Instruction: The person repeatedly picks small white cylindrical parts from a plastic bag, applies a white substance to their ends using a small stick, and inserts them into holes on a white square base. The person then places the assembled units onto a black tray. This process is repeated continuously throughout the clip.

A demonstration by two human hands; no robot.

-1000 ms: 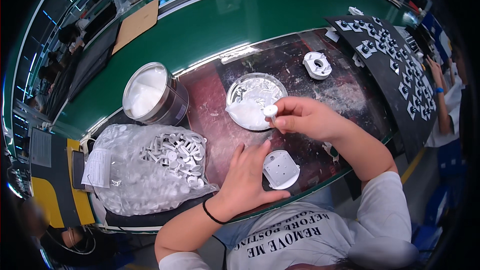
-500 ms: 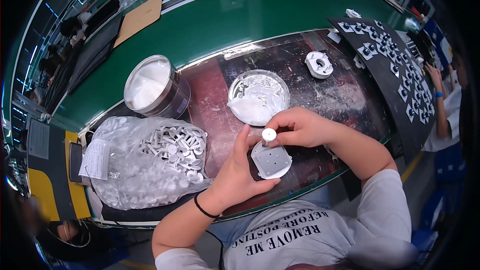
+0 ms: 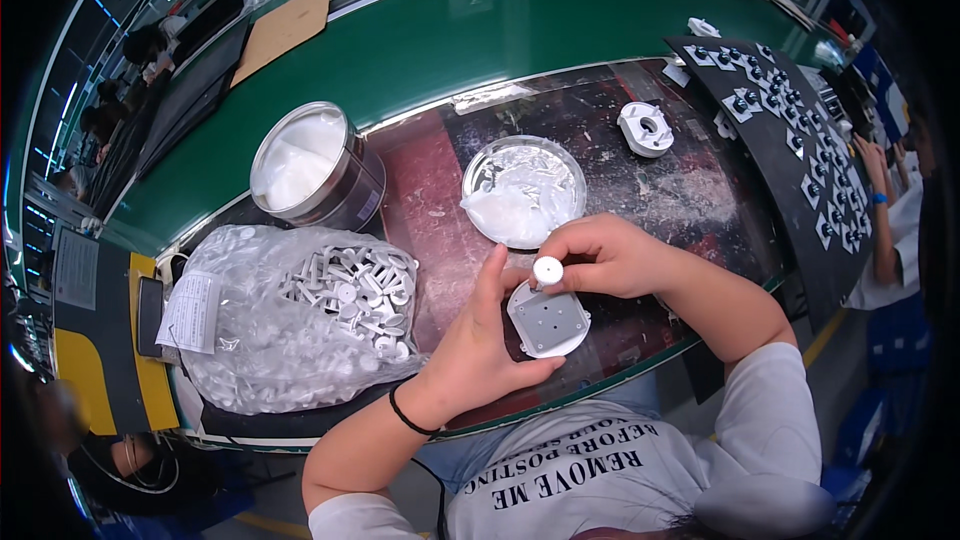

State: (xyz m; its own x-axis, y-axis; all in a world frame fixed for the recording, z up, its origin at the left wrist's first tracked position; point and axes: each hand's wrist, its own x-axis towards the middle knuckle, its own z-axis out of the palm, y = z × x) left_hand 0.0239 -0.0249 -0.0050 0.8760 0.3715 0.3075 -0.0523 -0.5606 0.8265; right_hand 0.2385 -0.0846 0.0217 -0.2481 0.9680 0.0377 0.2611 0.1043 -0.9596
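My left hand [image 3: 490, 340] grips a white, rounded housing with a grey plate [image 3: 550, 322] by its left edge, thumb below and fingers above. Several small holes dot the plate. My right hand [image 3: 605, 258] pinches a small white plastic pin with a round, flat head [image 3: 547, 271] at the housing's upper edge. Its lower end is hidden, so I cannot tell whether it sits in the housing. Just beyond my hands lies a round lid [image 3: 540, 155] with whitish, grease-like stuff and clear film on it.
A clear plastic bag [image 3: 250, 340] of white headed pins lies left, below an open metal can [image 3: 345, 195] of white paste. Another white housing [image 3: 632, 130] sits far right. A black board [image 3: 745, 125] bears several small parts. Another person's hand [image 3: 872, 162] is beyond it.
The whole scene shifts slightly in the picture. My hands keep nearly the same hold on the housing and the pin.
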